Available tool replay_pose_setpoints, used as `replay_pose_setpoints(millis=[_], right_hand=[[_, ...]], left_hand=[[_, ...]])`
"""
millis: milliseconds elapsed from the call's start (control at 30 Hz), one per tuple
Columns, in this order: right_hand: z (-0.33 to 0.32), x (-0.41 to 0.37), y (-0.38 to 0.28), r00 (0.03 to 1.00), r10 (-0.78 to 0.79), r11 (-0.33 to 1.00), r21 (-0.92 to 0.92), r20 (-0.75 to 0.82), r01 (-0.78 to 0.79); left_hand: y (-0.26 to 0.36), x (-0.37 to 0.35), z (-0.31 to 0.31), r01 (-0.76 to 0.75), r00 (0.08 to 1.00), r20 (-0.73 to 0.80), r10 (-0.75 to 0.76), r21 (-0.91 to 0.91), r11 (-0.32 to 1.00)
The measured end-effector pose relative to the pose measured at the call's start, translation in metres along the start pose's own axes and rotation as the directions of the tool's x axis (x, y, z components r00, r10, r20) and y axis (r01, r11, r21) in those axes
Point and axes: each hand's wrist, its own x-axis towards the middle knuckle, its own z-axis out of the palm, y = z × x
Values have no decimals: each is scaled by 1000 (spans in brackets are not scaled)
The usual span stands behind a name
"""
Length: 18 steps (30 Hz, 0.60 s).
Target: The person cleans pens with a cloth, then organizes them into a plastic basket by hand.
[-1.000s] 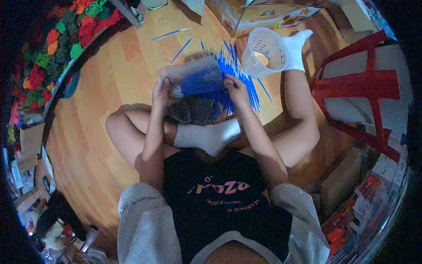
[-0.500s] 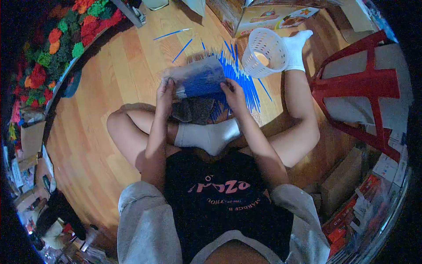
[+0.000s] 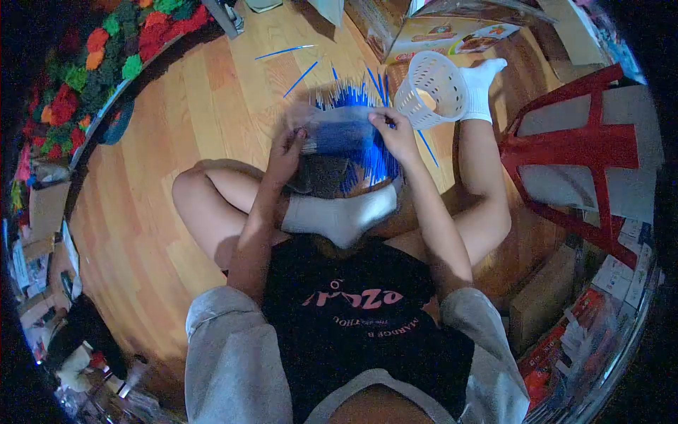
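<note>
Between my two hands stretches a clear plastic bag (image 3: pixel 335 132) with a bundle of thin blue sticks inside. My left hand (image 3: pixel 285 150) is closed on the bag's left end, its fingers partly blurred. At the upper right corner of the bag, my right hand (image 3: pixel 394 133) pinches the plastic. Behind and below the bag, a large heap of loose blue sticks (image 3: pixel 381 164) with pale tips lies on the floor, partly covered by the bag. A dark cloth-like piece (image 3: pixel 321 177) lies under the near side of the bag, close to my socked foot (image 3: pixel 339 215).
A white perforated basket (image 3: pixel 432 92) stands right of the heap, by my other foot (image 3: pixel 480 88). A printed carton (image 3: pixel 445 39) is behind it. At the right is a red plastic frame (image 3: pixel 565 145). Colourful tufted bundles (image 3: pixel 92 63) line the left. Stray blue sticks (image 3: pixel 300 78) lie on the floor.
Both hands have shifted a little to the right with the bag. My right hand has risen along the bag's edge, and the bag looks flatter and more tilted.
</note>
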Motion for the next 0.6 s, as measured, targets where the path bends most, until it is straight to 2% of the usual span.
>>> replay_pose_setpoints(millis=[33,100,167,200,267,333,400,467,500,533,567,600], right_hand=[[0,1,-2,999,-40,998,-55,-5,40],[1,2,-8,997,-81,991,-108,1,80],[2,-2,-16,980,-48,988,136,-194,75],[2,-3,-17,983,-22,984,171,-184,54],[-3,-9,-19,982,-26,991,124,-185,49],[-7,-6,-27,981,-46,995,76,-186,61],[-9,-14,-30,983,53,982,186,-175,-20],[-10,-15,-3,978,107,977,203,-177,-70],[-10,-11,-5,974,143,970,221,-176,-102],[-10,-14,-5,976,172,941,316,-135,-122],[-11,-16,-5,977,170,941,315,-129,-122],[-11,-18,-8,971,213,920,357,-105,-163]], left_hand=[[-7,1,-1,-41,999,14,42,-45,998],[-12,0,-4,-3,1000,17,4,-53,999],[-12,-3,-4,38,999,22,-36,-60,997],[-9,-4,-2,20,1000,19,-19,-62,998],[-8,-8,0,8,1000,24,-6,-65,998],[-2,-3,-1,-22,999,46,20,32,999],[8,-4,-2,-35,996,79,30,61,997],[12,-9,1,-54,991,128,43,89,995],[13,-9,5,-92,991,102,85,66,994],[12,-9,6,-129,990,70,126,44,991],[10,-8,5,-129,990,63,126,44,991],[10,-9,3,-227,974,56,221,167,959]])
